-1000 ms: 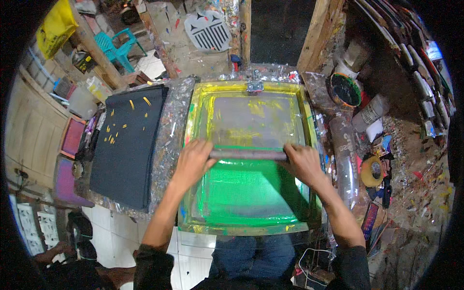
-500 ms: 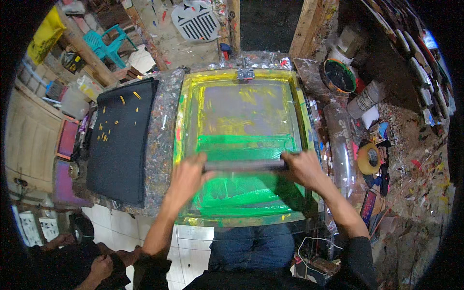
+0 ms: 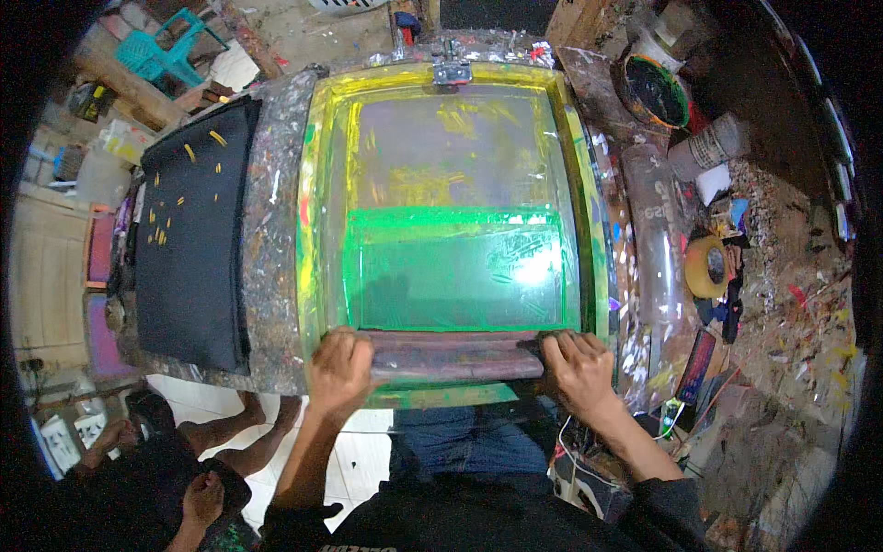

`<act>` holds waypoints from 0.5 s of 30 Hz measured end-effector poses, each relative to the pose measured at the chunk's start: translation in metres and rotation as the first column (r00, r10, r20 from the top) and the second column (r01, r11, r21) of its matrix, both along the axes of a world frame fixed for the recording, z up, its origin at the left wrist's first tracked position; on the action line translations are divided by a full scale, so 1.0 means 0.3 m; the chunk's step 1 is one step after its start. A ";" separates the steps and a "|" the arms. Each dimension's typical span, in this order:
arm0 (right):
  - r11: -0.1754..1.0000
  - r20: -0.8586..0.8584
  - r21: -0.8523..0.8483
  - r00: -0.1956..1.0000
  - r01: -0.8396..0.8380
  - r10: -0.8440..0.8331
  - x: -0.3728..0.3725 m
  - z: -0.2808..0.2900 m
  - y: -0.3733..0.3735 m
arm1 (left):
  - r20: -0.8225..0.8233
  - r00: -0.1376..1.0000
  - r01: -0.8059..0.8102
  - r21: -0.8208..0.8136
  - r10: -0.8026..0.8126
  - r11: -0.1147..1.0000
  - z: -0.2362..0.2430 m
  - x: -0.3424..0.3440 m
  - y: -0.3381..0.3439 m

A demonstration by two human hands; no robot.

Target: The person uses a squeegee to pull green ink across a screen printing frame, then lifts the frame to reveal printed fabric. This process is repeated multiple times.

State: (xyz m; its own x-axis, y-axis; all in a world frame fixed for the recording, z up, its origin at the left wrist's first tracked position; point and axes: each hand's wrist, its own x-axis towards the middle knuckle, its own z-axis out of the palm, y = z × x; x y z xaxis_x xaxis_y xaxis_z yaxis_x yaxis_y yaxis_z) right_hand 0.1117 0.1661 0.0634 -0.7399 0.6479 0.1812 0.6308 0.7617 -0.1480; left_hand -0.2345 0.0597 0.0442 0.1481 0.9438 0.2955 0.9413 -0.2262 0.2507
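Both my hands grip a wide squeegee (image 3: 455, 355) by its two ends. My left hand (image 3: 340, 368) is closed round its left end, my right hand (image 3: 579, 370) round its right end. The squeegee lies across the near part of a screen printing frame (image 3: 315, 212), whose wooden border is stained yellow and green. Beyond the blade, a band of wet green ink (image 3: 451, 267) covers the mesh, thin and shiny. Farther up, the mesh is greyish with yellow smears. A metal hinge clamp (image 3: 452, 73) sits at the frame's far edge. The squeegee hides its blade's contact line.
On the left lies a stack of black fabric sheets (image 3: 193, 239) with small yellow marks. To the right are an ink bucket (image 3: 657, 90), a clear cylinder (image 3: 655, 239) and a tape roll (image 3: 707, 267). Another person's hand (image 3: 202, 500) shows at lower left, near a teal chair (image 3: 166, 51) farther back.
My hands have drawn the squeegee toward me to the frame's near end. Green ink behind it is now spread thin and even. The view has tilted lower.
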 end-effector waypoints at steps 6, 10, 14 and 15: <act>1.000 0.025 -0.002 1.000 0.001 -0.001 0.012 0.047 -0.117 | 0.178 0.982 -0.030 -0.196 0.066 0.980 -0.014 0.039 -0.222; 0.994 0.015 0.097 0.998 0.059 -0.061 -0.002 0.052 -0.140 | 0.103 0.903 -0.420 0.009 0.417 0.907 -0.091 -0.009 -0.347; 0.969 -0.097 0.186 0.984 0.163 -0.147 -0.068 0.063 -0.222 | 0.109 0.830 -0.532 -0.141 0.547 0.835 -0.148 -0.060 -0.385; 0.958 -0.139 0.220 0.978 0.183 -0.155 -0.084 0.083 -0.239 | 0.239 0.827 -0.506 -0.079 0.509 0.859 -0.136 -0.069 -0.381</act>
State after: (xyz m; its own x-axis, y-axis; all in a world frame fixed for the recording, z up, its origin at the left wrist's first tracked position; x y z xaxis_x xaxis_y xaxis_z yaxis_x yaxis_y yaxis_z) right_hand 0.0865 0.0943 0.0882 -0.5873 0.6916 0.4205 0.7416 0.6679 -0.0627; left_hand -0.2551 -0.0545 0.0033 -0.4274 0.8697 0.2468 0.8312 0.2707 0.4857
